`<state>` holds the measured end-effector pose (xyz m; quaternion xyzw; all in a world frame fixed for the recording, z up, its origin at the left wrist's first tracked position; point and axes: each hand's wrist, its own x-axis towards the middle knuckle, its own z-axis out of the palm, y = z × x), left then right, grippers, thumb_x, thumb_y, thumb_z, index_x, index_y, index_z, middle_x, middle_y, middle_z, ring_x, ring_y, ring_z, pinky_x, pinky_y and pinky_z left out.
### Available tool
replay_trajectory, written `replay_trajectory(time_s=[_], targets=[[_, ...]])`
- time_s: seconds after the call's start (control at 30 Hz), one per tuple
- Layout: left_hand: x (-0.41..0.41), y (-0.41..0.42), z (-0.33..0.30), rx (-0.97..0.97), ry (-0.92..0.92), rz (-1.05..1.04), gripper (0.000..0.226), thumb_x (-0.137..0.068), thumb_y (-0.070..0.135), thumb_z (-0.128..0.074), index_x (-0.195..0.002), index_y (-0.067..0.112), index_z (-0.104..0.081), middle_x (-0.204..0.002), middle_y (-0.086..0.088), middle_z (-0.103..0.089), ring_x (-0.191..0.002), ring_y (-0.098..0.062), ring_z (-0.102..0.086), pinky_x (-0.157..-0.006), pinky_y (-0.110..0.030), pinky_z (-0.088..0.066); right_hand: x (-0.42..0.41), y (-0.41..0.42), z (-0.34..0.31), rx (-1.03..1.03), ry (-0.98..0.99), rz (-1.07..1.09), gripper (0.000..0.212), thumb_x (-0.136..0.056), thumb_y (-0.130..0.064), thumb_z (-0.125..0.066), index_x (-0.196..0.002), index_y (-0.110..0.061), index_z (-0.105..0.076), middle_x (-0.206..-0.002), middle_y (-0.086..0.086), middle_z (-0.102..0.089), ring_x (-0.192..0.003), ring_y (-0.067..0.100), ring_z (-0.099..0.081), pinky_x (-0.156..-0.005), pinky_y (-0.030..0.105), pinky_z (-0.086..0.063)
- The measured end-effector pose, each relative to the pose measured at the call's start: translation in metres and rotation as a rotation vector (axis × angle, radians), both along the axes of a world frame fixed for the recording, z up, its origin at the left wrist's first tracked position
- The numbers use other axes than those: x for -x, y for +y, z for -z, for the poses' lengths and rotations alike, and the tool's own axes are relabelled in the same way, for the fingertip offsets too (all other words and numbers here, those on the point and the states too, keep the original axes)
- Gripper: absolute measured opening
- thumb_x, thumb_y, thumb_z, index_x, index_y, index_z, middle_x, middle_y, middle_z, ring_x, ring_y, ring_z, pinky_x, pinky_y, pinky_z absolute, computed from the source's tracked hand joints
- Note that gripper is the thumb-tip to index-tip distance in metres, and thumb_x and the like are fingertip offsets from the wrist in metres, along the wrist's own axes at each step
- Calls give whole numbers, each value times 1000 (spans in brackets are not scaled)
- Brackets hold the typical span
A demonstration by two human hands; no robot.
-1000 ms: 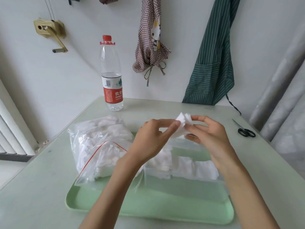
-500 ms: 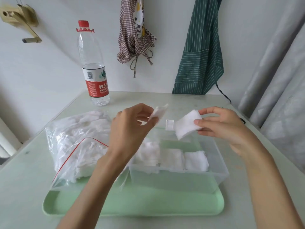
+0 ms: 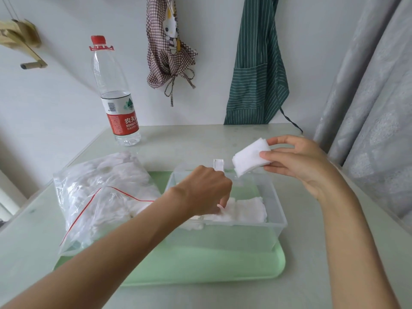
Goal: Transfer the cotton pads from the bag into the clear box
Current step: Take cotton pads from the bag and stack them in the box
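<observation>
Listing contents around the green tray (image 3: 200, 266), left to right. Plastic bag (image 3: 100, 197): red-striped seal, full of white cotton pads, lying across the tray's left end. Water bottle (image 3: 116, 97): upright on the surface (image 3: 200, 141) behind the tray. Left hand (image 3: 202, 192): reaching down into the clear box (image 3: 276, 210), fingers curled onto the pads in the box (image 3: 245, 210); whether its grip pinches one cannot be told. Clear box: standing on the tray's right half, a layer of pads along its bottom. Right hand (image 3: 298, 163): raised above the box's far right corner, grip pinching a folded pad (image 3: 249, 159) between thumb and fingers.
</observation>
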<state>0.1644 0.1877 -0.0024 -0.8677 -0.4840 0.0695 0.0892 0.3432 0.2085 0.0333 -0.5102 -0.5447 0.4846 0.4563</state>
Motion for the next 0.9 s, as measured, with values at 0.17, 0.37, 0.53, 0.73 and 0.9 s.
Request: replay_trajectory(time_s=[0.17, 0.37, 0.53, 0.73, 0.9], targets=[[9, 2, -16, 484, -99, -205, 28, -89, 42, -56, -113, 31, -67, -117, 13, -66, -109, -12, -60, -89, -27, -44, -2, 1, 2, 16, 18, 7, 19, -82, 3, -67, -88, -14, -59, -82, 10, -69, -61, 10, -67, -61, 18, -57], [27, -9, -25, 402, -303, -227, 21, -90, 35, -59, -108, 38, -69, -114, 17, -67, -106, -6, -60, -94, -25, -44, 3, -2, 1, 82, -20, -41, 23, -82, 7, -65, -84, -10, -50, -85, 9, -60, -68, 15, -62, -60, 21, -58], [30, -12, -5, 463, -95, -136, 31, -95, 26, -49, -120, 40, -61, -128, 20, -57, -123, -6, -43, -103, -29, -35, 21, -6, 4, 79, -155, -157, 25, -83, 9, -62, -73, -10, -48, -76, 6, -53, -67, 13, -59, -61, 23, -58], [52, -23, -39, 204, -395, -261, 24, -86, 24, -61, -98, 44, -68, -114, 18, -64, -101, -3, -55, -90, -28, -43, 43, -3, 21, 56, -370, -152, 20, -79, 3, -63, -71, -13, -54, -89, 6, -59, -75, 20, -66, -74, 36, -59], [46, -22, -45, 69, -390, -278, 24, -84, 25, -65, -101, 41, -68, -89, 19, -56, -87, -3, -47, -74, -24, -35, 61, -3, 36, 74, -547, -159, 21, -78, -1, -59, -70, -19, -54, -88, 2, -58, -92, 26, -64, -83, 40, -56]])
